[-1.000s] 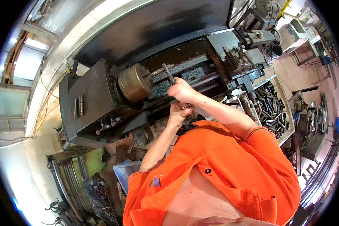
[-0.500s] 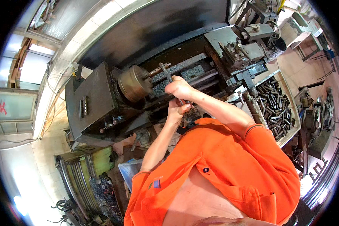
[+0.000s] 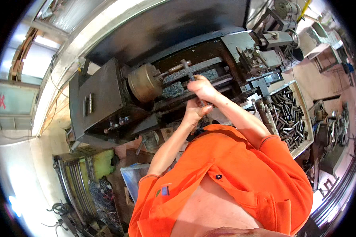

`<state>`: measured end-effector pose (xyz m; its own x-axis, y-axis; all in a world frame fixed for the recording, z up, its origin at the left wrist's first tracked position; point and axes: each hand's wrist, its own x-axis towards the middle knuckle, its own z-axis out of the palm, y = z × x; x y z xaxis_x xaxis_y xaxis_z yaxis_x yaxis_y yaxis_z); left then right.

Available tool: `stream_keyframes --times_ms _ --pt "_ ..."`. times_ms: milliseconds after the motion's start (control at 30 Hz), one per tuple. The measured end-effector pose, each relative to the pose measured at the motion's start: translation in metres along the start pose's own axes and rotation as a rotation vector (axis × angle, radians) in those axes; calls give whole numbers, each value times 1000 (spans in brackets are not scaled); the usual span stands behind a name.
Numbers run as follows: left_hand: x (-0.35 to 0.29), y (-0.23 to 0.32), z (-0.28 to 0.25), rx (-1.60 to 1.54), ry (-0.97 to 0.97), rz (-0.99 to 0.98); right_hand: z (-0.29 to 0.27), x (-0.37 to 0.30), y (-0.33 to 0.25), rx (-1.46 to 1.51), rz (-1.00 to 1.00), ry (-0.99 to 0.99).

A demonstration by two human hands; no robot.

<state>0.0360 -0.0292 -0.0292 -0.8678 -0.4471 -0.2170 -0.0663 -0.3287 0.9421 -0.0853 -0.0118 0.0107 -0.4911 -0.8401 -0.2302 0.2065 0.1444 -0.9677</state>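
My right hand [image 3: 202, 87] is closed round the middle of a slim grey metal bar tool [image 3: 189, 70]. Just nearer to me, my left hand [image 3: 196, 112] grips the same tool by its near end, thumb and fingers pressed together. The far end of the tool lies across the tip of a metal rod [image 3: 172, 70]; whether they touch cannot be made out, and motion blurs the tool's exact kind. That rod sticks out to the right from the round brass-coloured chuck [image 3: 144, 83] of a lathe.
The lathe's dark headstock [image 3: 97, 100] stands at the left, its carriage and tool post [image 3: 252, 55] at the right. Metal chips [image 3: 174, 90] cover the bed tray. A wooden-sided box [image 3: 304, 103] of short metal rods stands to my right. Green machinery [image 3: 103, 162] is at lower left.
Both hands and the tool sit slightly farther right in the picture, and so does the lathe, as the view has shifted. Both hands keep their grip on the tool.
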Motion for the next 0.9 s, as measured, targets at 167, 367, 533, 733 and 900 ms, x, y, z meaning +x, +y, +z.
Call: stream_keyframes --times_ms 167,367,533,733,900 --pt "-8 3 4 -86 40 72 7 -5 -6 -188 -15 30" --pt "-15 14 -2 -125 76 25 15 1 -14 -233 60 -65" --pt "-4 16 10 -128 18 11 0 -2 -4 -214 -32 41" --pt "7 16 19 -167 -109 -21 -23 -9 -9 -201 -20 89" --pt "7 22 33 72 -144 67 -34 -29 -6 4 -44 196"
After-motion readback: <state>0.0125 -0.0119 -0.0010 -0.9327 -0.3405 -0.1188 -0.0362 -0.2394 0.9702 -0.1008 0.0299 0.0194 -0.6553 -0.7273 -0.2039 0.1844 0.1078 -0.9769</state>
